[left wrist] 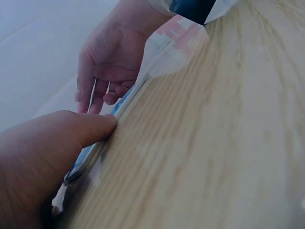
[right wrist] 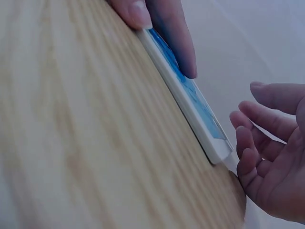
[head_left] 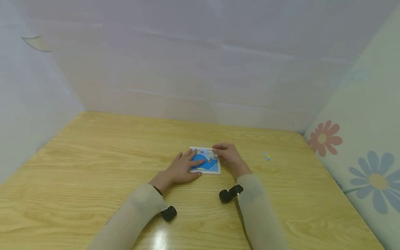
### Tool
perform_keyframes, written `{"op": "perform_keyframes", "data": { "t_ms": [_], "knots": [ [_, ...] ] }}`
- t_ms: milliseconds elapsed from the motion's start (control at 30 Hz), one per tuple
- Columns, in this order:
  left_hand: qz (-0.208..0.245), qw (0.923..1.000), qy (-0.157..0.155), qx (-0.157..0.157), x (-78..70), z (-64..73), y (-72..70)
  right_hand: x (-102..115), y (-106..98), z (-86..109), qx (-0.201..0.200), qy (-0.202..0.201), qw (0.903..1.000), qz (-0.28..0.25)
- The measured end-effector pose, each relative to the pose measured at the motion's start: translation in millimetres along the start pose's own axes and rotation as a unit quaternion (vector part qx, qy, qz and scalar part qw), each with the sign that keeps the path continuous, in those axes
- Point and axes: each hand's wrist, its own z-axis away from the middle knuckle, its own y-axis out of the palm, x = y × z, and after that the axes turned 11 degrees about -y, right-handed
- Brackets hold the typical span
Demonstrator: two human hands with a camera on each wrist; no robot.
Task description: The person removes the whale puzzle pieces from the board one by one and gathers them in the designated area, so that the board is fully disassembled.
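Observation:
A small square picture board (head_left: 213, 171) with a white rim lies on the table, showing a blue whale and pink and yellow details. A pale patch shows in the picture near its upper right. My left hand (head_left: 180, 169) rests on the board's left part with fingers spread, the thumb at the near edge (left wrist: 138, 90). Beside the upper right corner is my right hand (head_left: 230, 155), its fingers loosely bent. In the right wrist view the right hand (right wrist: 279, 152) is just off the board's end, and nothing shows between its fingers.
A small light blue and yellow piece (head_left: 267, 156) lies on the wooden table (head_left: 125, 146), right of the board. Pale cloth walls (head_left: 200, 80) stand behind and at both sides; the right one has printed flowers (head_left: 378, 181). Each wrist wears a black camera.

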Motion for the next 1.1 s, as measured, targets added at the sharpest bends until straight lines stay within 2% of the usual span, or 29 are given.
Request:
{"op": "perform_keyframes", "data": {
  "t_ms": [133, 467, 700, 833, 1100],
  "knots": [
    [0.003, 1.0000, 0.001, 0.001, -1.1, -0.1, -0.1, -3.8, 2.4, 2.1, -0.001, 0.004, 0.9999, 0.009],
    [0.000, 1.0000, -0.002, 0.005, -7.1, 3.8, -4.5, -12.5, 6.6, 7.5, -0.017, -0.032, 0.9982, 0.047],
    [-0.003, 1.0000, -0.001, 0.002, -7.3, 4.2, -4.7, -12.1, 9.8, 5.2, -0.022, -0.050, 0.9938, 0.096],
    [0.000, 1.0000, -0.002, 0.004, -7.7, 4.3, -5.1, -9.5, 11.4, 5.8, -0.015, -0.052, 0.9912, 0.121],
    [0.001, 0.9999, 0.000, 0.010, -10.0, 5.8, -7.3, -3.2, 13.6, 9.4, -0.009, -0.034, 0.9905, 0.133]
  ]
}}
